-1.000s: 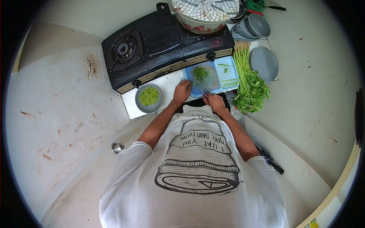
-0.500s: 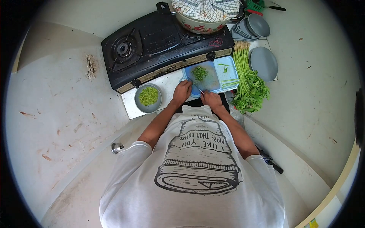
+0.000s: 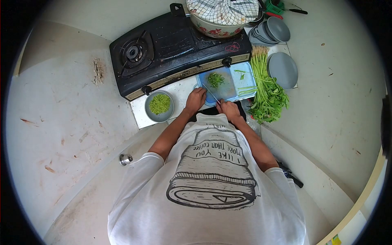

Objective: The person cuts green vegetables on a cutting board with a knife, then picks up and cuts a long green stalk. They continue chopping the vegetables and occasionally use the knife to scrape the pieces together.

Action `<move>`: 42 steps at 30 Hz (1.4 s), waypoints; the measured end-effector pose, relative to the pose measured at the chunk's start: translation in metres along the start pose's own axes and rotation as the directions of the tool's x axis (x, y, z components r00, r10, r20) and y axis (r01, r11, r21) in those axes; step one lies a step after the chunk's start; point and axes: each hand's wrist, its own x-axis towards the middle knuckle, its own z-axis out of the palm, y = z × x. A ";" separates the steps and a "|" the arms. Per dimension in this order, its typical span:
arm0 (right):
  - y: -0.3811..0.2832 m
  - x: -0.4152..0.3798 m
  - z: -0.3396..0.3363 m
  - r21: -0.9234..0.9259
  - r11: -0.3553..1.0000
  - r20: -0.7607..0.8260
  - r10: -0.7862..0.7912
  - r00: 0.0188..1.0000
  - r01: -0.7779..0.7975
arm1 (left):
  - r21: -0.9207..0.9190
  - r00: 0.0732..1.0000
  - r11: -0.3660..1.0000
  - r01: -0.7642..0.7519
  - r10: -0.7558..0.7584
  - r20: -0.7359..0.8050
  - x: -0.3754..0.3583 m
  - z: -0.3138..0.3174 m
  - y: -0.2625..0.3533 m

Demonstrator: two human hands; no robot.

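My right hand (image 3: 230, 110) is closed round the handle of a knife (image 3: 211, 93), whose blade points up and left over the blue cutting board (image 3: 229, 90). My left hand (image 3: 197, 98) is at the board's left edge, close to the blade tip, with its fingers bent together; what they hold, if anything, is too small to tell. Chopped green leaves (image 3: 215, 80) lie in a small heap beyond the blade. A few cut stems (image 3: 246, 89) rest on the board's right part. Left of my hands, a grey bowl (image 3: 170, 111) holds chopped light-green pieces (image 3: 159, 104).
A black gas stove (image 3: 175, 41) stands behind the board, bearing a flowered pot (image 3: 216, 30) under a checked cloth. At the right are a bunch of leafy greens (image 3: 265, 87), a grey plate (image 3: 283, 70) and stacked grey bowls (image 3: 277, 28).
The knife handle and my right hand have shifted slightly right and toward me. My left hand stays almost in place, and the leaf heap looks nearly the same.
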 end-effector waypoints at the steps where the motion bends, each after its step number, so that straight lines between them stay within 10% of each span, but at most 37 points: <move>1: 0.000 0.000 0.000 0.000 1.000 0.009 -0.007 1.000 0.007 | 0.000 1.000 1.000 -0.004 0.004 -0.003 0.000 0.000 0.000; 31: 0.002 0.001 0.009 -0.010 0.999 0.002 -0.034 0.999 0.034 | -0.090 0.998 0.995 0.052 -0.054 -0.014 0.001 -0.002 -0.001; 42: 0.003 0.004 0.014 -0.019 1.000 -0.012 0.008 1.000 -0.008 | 0.078 0.942 0.966 -0.246 0.220 0.254 0.015 -0.025 -0.016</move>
